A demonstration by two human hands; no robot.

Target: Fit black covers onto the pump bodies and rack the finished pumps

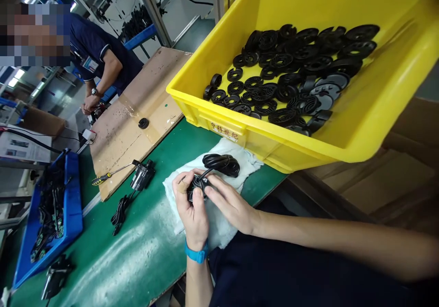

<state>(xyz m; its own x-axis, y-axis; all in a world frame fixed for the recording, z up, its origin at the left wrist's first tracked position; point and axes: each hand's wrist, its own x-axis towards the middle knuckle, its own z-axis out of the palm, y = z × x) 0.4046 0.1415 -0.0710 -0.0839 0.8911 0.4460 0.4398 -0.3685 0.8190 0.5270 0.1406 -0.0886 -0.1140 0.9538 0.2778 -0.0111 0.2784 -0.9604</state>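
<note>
My left hand (191, 209), with a blue band on its wrist, is closed around a small round black device (198, 189), its thumb pressed on the near face. My right hand (231, 202) grips the same device from the other side with its fingertips. A black cable runs from the device to a tied coil (221, 164), which rests on a white cloth (178, 186) beneath my hands. The fingers hide much of the device. Left of the cloth, a glossy black device (143, 175) with its own bundled cable (120, 212) lies on the green table (137, 247).
A yellow bin (274, 149) with many black ring-shaped parts (264, 92) stands beyond my hands. A cardboard sheet (137, 101) carries one black ring (143, 123) and a screwdriver (111, 173). At left are a blue bin (73, 197) of cabled parts and another black device (56, 277). A co-worker (103, 55) works opposite.
</note>
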